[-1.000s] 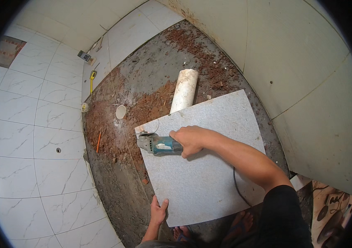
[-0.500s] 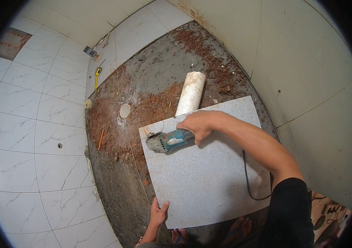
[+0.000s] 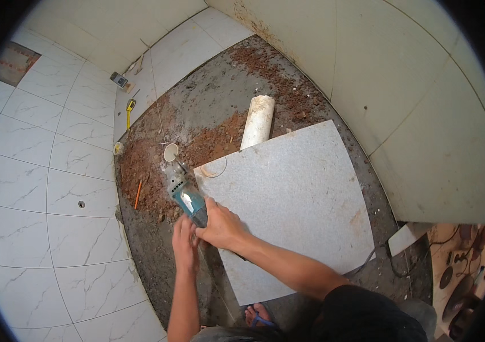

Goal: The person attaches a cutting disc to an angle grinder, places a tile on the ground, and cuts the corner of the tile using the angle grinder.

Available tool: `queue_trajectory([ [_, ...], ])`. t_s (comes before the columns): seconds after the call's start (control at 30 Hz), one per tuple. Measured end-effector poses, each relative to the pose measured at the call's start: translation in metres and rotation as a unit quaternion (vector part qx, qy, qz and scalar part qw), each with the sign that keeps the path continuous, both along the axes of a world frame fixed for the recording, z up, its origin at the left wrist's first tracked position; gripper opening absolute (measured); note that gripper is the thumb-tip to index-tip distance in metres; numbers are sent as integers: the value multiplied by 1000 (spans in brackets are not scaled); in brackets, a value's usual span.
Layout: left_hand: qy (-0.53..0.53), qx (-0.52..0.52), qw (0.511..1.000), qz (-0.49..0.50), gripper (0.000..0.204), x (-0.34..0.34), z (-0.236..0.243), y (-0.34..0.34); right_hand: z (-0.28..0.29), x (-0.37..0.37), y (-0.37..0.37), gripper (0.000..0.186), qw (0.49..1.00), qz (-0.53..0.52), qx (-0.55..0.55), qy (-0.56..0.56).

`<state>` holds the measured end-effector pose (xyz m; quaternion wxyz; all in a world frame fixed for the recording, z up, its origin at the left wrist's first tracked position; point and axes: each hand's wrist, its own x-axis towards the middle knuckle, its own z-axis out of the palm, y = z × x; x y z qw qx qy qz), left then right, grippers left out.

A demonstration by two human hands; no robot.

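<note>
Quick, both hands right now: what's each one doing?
Left hand: closed on the rear handle of the teal angle grinder.
Right hand: closed around the same grinder's body, at the grey square tile's left edge.

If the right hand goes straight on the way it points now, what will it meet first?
The right hand points up-left along the angle grinder it grips; beyond that, probably the small white ring on the dirt, though depth is unclear.

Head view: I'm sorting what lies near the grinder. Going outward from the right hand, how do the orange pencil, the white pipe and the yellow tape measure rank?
From the right hand, gripping the angle grinder:
1. Orange pencil, left on the dirt.
2. White pipe, ahead beyond the grey tile.
3. Yellow tape measure, far ahead-left.
</note>
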<state>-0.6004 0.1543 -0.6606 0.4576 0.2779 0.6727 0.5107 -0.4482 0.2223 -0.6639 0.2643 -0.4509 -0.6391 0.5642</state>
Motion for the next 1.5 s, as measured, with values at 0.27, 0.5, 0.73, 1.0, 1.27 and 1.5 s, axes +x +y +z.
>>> queue_trajectory([
  [0.27, 122, -78, 969, -202, 46, 9, 23, 124, -14, -52, -7, 86, 982, -182, 52, -31],
  [0.5, 108, -92, 969, -202, 42, 11, -4, 140, -30, -58, 4, 97, 971, -220, 67, -56],
  [0.73, 168, -105, 958, -206, 68, 15, -24, 139, -38, -37, 5, 97, 980, -183, 51, -55],
  [1.0, 231, -135, 937, -226, 93, 8, -38, 143, -44, -33, 5, 98, 983, -176, 42, -37],
  [1.27, 276, -117, 935, -189, 62, 10, -42, 141, -52, -37, 6, 102, 984, -171, 29, -26],
  [1.5, 253, -120, 935, -218, 78, 10, -34, 140, -49, -36, 4, 103, 986, -164, 17, -26],
])
